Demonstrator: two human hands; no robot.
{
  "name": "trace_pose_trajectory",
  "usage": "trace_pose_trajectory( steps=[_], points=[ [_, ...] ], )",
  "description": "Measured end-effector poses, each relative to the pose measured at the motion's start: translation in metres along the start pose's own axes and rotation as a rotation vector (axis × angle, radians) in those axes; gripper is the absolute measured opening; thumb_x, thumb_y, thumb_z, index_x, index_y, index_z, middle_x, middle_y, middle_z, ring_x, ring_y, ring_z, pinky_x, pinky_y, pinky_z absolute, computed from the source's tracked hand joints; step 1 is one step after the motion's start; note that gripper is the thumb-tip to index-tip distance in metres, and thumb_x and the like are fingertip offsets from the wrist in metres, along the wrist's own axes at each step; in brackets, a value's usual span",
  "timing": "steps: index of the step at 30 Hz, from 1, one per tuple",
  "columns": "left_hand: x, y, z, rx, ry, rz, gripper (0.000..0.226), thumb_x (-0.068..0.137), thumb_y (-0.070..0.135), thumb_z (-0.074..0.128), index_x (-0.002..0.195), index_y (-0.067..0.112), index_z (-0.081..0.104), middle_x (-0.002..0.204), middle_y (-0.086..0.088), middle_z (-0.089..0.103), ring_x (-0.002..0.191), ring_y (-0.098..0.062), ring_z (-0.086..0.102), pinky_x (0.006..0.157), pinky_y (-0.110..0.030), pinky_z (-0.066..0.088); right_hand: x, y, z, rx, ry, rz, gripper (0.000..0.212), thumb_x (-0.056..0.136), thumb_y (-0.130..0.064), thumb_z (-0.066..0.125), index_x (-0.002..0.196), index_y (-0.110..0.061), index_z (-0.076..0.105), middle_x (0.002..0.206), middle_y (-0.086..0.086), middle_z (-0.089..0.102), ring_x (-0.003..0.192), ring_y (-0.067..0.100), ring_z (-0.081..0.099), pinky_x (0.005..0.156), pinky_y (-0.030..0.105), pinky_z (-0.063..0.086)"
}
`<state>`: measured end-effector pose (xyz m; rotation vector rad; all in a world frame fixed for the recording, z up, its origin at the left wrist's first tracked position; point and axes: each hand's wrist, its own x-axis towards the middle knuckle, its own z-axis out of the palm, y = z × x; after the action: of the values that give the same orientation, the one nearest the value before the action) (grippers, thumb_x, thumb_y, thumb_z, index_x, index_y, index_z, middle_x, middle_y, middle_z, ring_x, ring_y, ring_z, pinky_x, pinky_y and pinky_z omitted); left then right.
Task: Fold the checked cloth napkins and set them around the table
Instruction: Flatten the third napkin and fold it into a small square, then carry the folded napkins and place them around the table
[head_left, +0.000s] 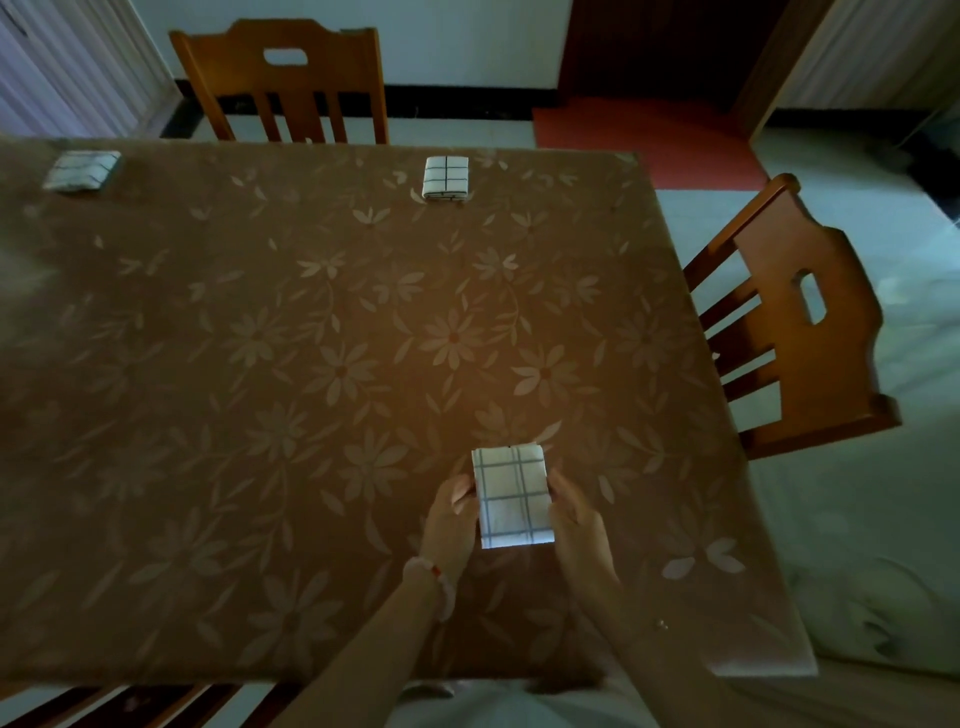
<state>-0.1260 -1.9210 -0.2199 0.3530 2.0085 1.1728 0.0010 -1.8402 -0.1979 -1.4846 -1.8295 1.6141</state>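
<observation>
Three folded napkins lie on the brown, flower-patterned table (311, 364), and one sits between your hands: the white cloth napkin with blue-grey checks (513, 496). It is a neat rectangle lying flat close to the near edge, right of centre, with its long sides running away from you.

Your left hand (451, 512) pinches its left long edge, thumb on top and fingers curled; the fingertips beneath the cloth are hidden. Your right hand (574, 512) grips the right long edge with its fingers curled against it, and how far they reach under it cannot be made out. The top face of the cloth is smooth, its lines crossing in a grid, and the near part is brightly lit and washed out.

A pale bracelet with a red bead (434, 577) circles your left wrist.

By the far edge lies a second folded white checked napkin (445, 178), its dark lines sharp, just right of the wooden slat-back chair (283, 78). A third folded checked napkin (81, 170) at the far left corner is blurred. Another wooden chair (795, 332) stands at the right side. A dark chair at the near left (130, 704) is cut off by the frame.
</observation>
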Motion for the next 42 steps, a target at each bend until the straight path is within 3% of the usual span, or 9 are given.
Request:
trace_pose_trajectory(
  steps=[4, 12, 15, 22, 26, 31, 34, 39, 42],
  points=[
    [0.006, -0.007, 0.001, 0.025, -0.049, -0.033, 0.03, 0.088, 0.006, 0.051, 0.118, 0.012, 0.056, 0.109, -0.002, 0.065, 0.104, -0.02, 0.06, 0.091, -0.034, 0.05, -0.009, -0.009, 0.005, 0.019, 0.031, -0.002, 0.031, 0.097, -0.008, 0.039, 0.123, -0.015, 0.054, 0.096, -0.019, 0.054, 0.089, 0.001, 0.052, 0.066, 0.005, 0.04],
    [-0.012, 0.021, -0.014, -0.038, -0.033, -0.094, 0.02, 0.086, 0.0, 0.058, 0.105, 0.007, 0.055, 0.098, -0.003, 0.061, 0.09, -0.014, 0.055, 0.062, -0.011, 0.041, -0.024, -0.015, 0.011, 0.06, 0.068, 0.007, 0.03, 0.095, -0.007, 0.043, 0.116, -0.02, 0.059, 0.102, -0.014, 0.061, 0.096, 0.003, 0.056, 0.079, 0.014, 0.044],
    [-0.016, 0.034, -0.026, -0.14, -0.076, -0.102, 0.023, 0.085, -0.004, 0.057, 0.107, 0.004, 0.056, 0.099, -0.004, 0.062, 0.09, -0.017, 0.058, 0.067, -0.018, 0.047, -0.029, -0.028, 0.008, 0.096, 0.068, -0.011, 0.029, 0.094, -0.007, 0.044, 0.1, -0.031, 0.06, 0.098, -0.016, 0.062, 0.094, 0.005, 0.057, 0.076, 0.017, 0.046],
    [-0.02, 0.064, -0.06, -0.339, -0.177, -0.028, 0.029, 0.084, -0.004, 0.059, 0.112, 0.006, 0.061, 0.104, -0.01, 0.068, 0.097, -0.025, 0.064, 0.082, -0.039, 0.054, -0.035, -0.071, 0.008, 0.379, -0.094, 0.103, 0.013, 0.094, -0.017, 0.051, 0.093, -0.013, 0.063, 0.089, 0.006, 0.068, 0.075, 0.012, 0.066, 0.056, 0.019, 0.051],
    [-0.023, 0.082, -0.078, -0.224, -0.082, 0.154, 0.029, 0.087, 0.001, 0.057, 0.112, 0.015, 0.061, 0.094, 0.004, 0.066, 0.088, -0.011, 0.064, 0.076, -0.027, 0.055, -0.036, -0.092, 0.014, 0.274, -0.063, 0.005, 0.019, 0.094, -0.014, 0.051, 0.104, -0.01, 0.065, 0.088, 0.002, 0.069, 0.074, 0.009, 0.066, 0.057, 0.018, 0.051],
    [-0.031, 0.092, -0.1, -0.087, 0.031, 0.262, 0.035, 0.094, 0.012, 0.05, 0.128, 0.008, 0.053, 0.116, -0.005, 0.063, 0.107, -0.017, 0.059, 0.094, -0.041, 0.049, -0.039, -0.117, 0.026, 0.166, -0.073, -0.176, 0.016, 0.096, -0.014, 0.047, 0.101, -0.022, 0.061, 0.083, -0.006, 0.063, 0.07, 0.001, 0.061, 0.054, 0.013, 0.048],
    [-0.046, 0.092, -0.115, -0.135, 0.102, 0.277, 0.027, 0.096, 0.013, 0.046, 0.118, 0.01, 0.06, 0.103, -0.003, 0.067, 0.097, -0.018, 0.063, 0.085, -0.035, 0.053, -0.045, -0.133, 0.033, 0.132, -0.129, -0.258, 0.019, 0.096, -0.013, 0.046, 0.094, -0.023, 0.062, 0.084, 0.0, 0.062, 0.07, 0.003, 0.058, 0.051, 0.01, 0.043],
    [-0.091, 0.084, -0.142, -0.273, 0.298, 0.278, 0.022, 0.095, 0.015, 0.05, 0.111, 0.014, 0.064, 0.103, -0.005, 0.07, 0.09, -0.013, 0.066, 0.073, -0.021, 0.053, -0.059, -0.146, 0.053, 0.111, -0.294, -0.275, 0.021, 0.094, -0.017, 0.049, 0.104, -0.021, 0.066, 0.094, 0.001, 0.068, 0.086, 0.018, 0.063, 0.068, 0.03, 0.052],
    [-0.121, 0.077, -0.153, -0.368, 0.462, 0.261, 0.026, 0.094, 0.01, 0.049, 0.118, 0.009, 0.058, 0.105, -0.001, 0.066, 0.087, -0.006, 0.063, 0.071, -0.015, 0.052, -0.073, -0.156, 0.063, 0.089, -0.403, -0.35, 0.026, 0.095, -0.012, 0.048, 0.119, -0.018, 0.058, 0.107, -0.003, 0.063, 0.083, 0.002, 0.056, 0.068, 0.008, 0.045]
  ],
)
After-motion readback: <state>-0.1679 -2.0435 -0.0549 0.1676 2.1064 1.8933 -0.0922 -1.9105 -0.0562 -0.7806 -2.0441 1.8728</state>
